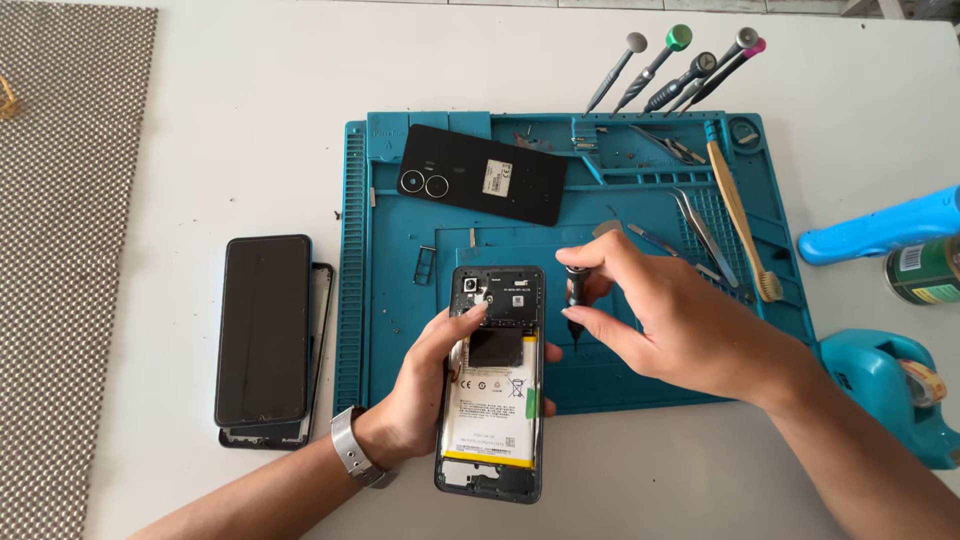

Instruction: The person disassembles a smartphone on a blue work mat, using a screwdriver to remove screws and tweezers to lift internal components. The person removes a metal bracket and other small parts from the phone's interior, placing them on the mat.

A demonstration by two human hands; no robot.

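Holding the opened phone [492, 385] from its left edge, my left hand [425, 395] wraps around it, thumb resting near the top of its exposed inside, the white battery showing below. My right hand [665, 320] sits at three o'clock from the phone, fingers pinched on a small black screwdriver [577, 300] held upright just beside the phone's upper right edge. Both rest over the blue repair mat [390, 330]. At twelve o'clock lies the black back cover [482, 174]; at nine o'clock, on the white table [200, 120], two stacked phones [265, 335].
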